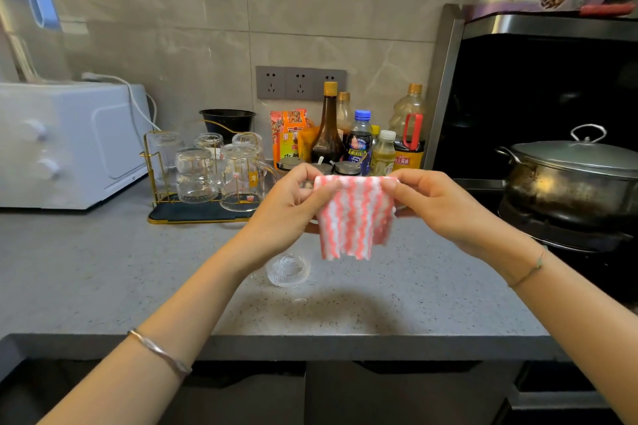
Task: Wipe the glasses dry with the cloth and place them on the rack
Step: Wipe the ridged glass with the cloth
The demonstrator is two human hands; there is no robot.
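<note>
Pinching cloth (pixel 352 217): left hand (pixel 293 205), right hand (pixel 431 207).

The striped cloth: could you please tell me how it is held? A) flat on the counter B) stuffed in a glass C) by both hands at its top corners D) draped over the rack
C: the left hand and right hand each pinch a top corner of the cloth.

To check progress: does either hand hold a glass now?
No, left hand and right hand pinch the cloth; the glass stands on the counter.

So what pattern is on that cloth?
The cloth has pink-and-white wavy stripes; head view.
</note>
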